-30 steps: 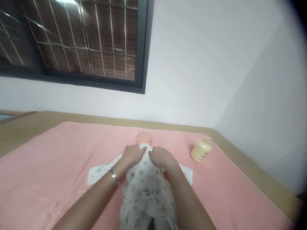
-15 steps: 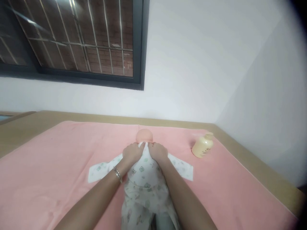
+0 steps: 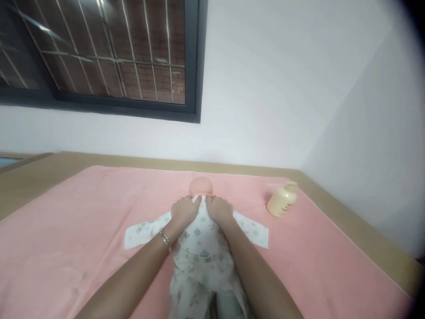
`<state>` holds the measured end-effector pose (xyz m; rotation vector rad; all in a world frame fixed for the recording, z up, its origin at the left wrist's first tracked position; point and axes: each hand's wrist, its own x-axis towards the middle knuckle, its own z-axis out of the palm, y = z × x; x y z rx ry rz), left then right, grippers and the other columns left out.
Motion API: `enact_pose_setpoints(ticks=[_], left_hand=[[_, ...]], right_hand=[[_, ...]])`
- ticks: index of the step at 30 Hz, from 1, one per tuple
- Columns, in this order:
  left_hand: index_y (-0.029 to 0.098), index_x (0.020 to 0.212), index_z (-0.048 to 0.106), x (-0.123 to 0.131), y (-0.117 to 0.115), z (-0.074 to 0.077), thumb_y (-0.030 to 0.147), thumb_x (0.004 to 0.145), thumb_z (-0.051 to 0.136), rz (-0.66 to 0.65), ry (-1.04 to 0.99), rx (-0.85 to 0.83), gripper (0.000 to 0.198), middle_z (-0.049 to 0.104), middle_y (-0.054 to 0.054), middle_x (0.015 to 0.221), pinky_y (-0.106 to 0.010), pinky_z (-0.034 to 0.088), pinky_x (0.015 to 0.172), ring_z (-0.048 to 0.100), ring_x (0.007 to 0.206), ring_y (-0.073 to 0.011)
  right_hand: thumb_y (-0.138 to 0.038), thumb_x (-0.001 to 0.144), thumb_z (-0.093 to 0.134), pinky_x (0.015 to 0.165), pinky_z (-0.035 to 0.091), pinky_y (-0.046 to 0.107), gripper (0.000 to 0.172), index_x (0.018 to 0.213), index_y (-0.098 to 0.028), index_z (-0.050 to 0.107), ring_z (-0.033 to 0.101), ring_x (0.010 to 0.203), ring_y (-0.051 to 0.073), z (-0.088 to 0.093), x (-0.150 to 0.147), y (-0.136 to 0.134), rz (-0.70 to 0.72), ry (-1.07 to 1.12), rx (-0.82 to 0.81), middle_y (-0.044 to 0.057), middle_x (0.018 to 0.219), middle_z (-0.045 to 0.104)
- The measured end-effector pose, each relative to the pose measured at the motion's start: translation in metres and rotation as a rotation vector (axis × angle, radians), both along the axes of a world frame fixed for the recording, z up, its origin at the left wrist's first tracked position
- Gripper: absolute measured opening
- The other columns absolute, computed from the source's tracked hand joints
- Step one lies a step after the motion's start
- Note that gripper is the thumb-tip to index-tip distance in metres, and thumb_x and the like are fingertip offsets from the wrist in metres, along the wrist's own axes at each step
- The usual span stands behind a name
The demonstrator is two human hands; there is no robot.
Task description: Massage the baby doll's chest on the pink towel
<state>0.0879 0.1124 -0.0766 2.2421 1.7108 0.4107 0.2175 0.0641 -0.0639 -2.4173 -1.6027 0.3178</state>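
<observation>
A baby doll (image 3: pixel 201 185) lies on its back on a pink cloth (image 3: pixel 83 230), head toward the far wall. It wears a white printed garment (image 3: pixel 199 252) with both sleeves spread out sideways. My left hand (image 3: pixel 184 211), with a bracelet on its wrist, and my right hand (image 3: pixel 219 209) rest side by side on the garment's chest just under the doll's neck. Their fingers press down on the fabric near the collar. Whether they pinch the fabric I cannot tell.
A pale yellow bottle (image 3: pixel 282 201) lies tilted on the pink cloth to the right of the doll. The cloth covers a tan-edged surface (image 3: pixel 358 230) set in a corner of white walls. A dark-framed window (image 3: pixel 99 57) is at the upper left.
Both hands have slid up the doll's chest toward the neck and come closer together. The view has shifted slightly.
</observation>
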Motion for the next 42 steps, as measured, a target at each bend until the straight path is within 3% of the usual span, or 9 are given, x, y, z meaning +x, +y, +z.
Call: enact_pose_setpoints(ticks=[8, 15, 18, 22, 26, 28, 35, 39, 42], left_hand=[[0.016, 0.098, 0.066, 0.001, 0.003, -0.005, 0.066, 0.087, 0.020, 0.005, -0.012, 0.018, 0.069, 0.069, -0.015, 0.098, -0.039, 0.044, 0.075, 0.064, 0.091, -0.0316], [0.014, 0.096, 0.065, -0.005, -0.010, 0.009, 0.050, 0.092, 0.025, -0.038, -0.001, 0.092, 0.054, 0.068, -0.015, 0.097, -0.036, 0.044, 0.077, 0.064, 0.089, -0.0277], [0.014, 0.093, 0.063, -0.016, -0.030, 0.008, 0.033, 0.092, 0.031, -0.218, -0.012, 0.323, 0.038, 0.066, -0.014, 0.095, -0.037, 0.043, 0.081, 0.061, 0.090, -0.0256], [0.014, 0.103, 0.060, -0.034, -0.068, 0.000, 0.021, 0.085, 0.041, -0.540, -0.081, 0.671, 0.027, 0.061, -0.014, 0.113, -0.044, 0.037, 0.096, 0.052, 0.107, -0.0282], [0.020, 0.070, 0.056, -0.044, -0.100, 0.005, 0.031, 0.082, 0.056, -1.075, -0.013, 0.657, 0.016, 0.062, -0.004, 0.087, -0.040, 0.039, 0.092, 0.053, 0.088, -0.0208], [0.020, 0.072, 0.057, -0.044, -0.106, 0.010, 0.030, 0.084, 0.057, -1.206, 0.041, 0.696, 0.016, 0.062, -0.001, 0.084, -0.037, 0.037, 0.097, 0.053, 0.088, -0.0180], [0.017, 0.081, 0.058, -0.023, -0.095, 0.006, 0.027, 0.087, 0.055, -1.134, 0.092, 0.731, 0.012, 0.062, -0.003, 0.081, -0.034, 0.040, 0.092, 0.055, 0.085, -0.0180], [0.017, 0.074, 0.055, -0.019, -0.085, 0.010, 0.023, 0.086, 0.052, -1.060, 0.210, 0.625, 0.013, 0.057, -0.002, 0.072, -0.031, 0.044, 0.068, 0.052, 0.065, -0.0154], [0.018, 0.067, 0.051, -0.019, -0.078, 0.019, 0.020, 0.082, 0.053, -0.998, 0.299, 0.611, 0.016, 0.054, -0.003, 0.066, -0.033, 0.042, 0.064, 0.051, 0.065, -0.0178]], right_hand=[[-0.042, 0.095, 0.020, 0.087, 0.041, 0.046, 0.055, 0.109, -0.014, 0.065, 0.060, 0.102, 0.033, -0.003, 0.001, 0.000, 0.015, 0.054, 0.013, 0.016, 0.111, 0.065], [-0.040, 0.095, 0.026, 0.084, 0.043, 0.044, 0.048, 0.100, -0.014, 0.066, 0.061, 0.097, 0.031, -0.004, 0.001, -0.008, -0.028, 0.046, 0.129, 0.016, 0.102, 0.067], [-0.031, 0.095, 0.029, 0.085, 0.044, 0.040, 0.039, 0.098, -0.015, 0.065, 0.062, 0.093, 0.027, -0.013, 0.004, -0.022, 0.080, 0.044, 0.375, 0.014, 0.095, 0.067], [-0.026, 0.094, 0.034, 0.099, 0.040, 0.039, 0.035, 0.117, -0.016, 0.059, 0.054, 0.114, 0.023, -0.025, 0.018, -0.035, 0.518, 0.105, 0.676, 0.012, 0.120, 0.061], [-0.026, 0.093, 0.038, 0.102, 0.040, 0.041, 0.037, 0.124, -0.016, 0.056, 0.052, 0.118, 0.022, -0.010, 0.025, -0.022, 0.757, 0.111, 0.690, 0.010, 0.126, 0.058], [-0.025, 0.092, 0.038, 0.103, 0.040, 0.041, 0.038, 0.126, -0.016, 0.055, 0.052, 0.119, 0.022, 0.007, 0.021, -0.012, 0.837, 0.073, 0.695, 0.010, 0.128, 0.058], [-0.037, 0.095, 0.042, 0.114, 0.019, 0.046, 0.049, 0.137, -0.012, 0.044, 0.024, 0.139, 0.025, 0.038, -0.008, 0.004, 1.229, -0.242, 0.552, 0.013, 0.147, 0.035], [-0.034, 0.096, 0.041, 0.110, 0.029, 0.041, 0.039, 0.128, -0.016, 0.054, 0.040, 0.130, 0.022, 0.035, -0.007, 0.013, 1.329, -0.202, 0.382, 0.011, 0.139, 0.048], [-0.036, 0.096, 0.040, 0.112, 0.026, 0.042, 0.044, 0.132, -0.014, 0.052, 0.036, 0.133, 0.023, 0.033, -0.002, 0.021, 1.275, -0.113, 0.407, 0.011, 0.142, 0.044]])
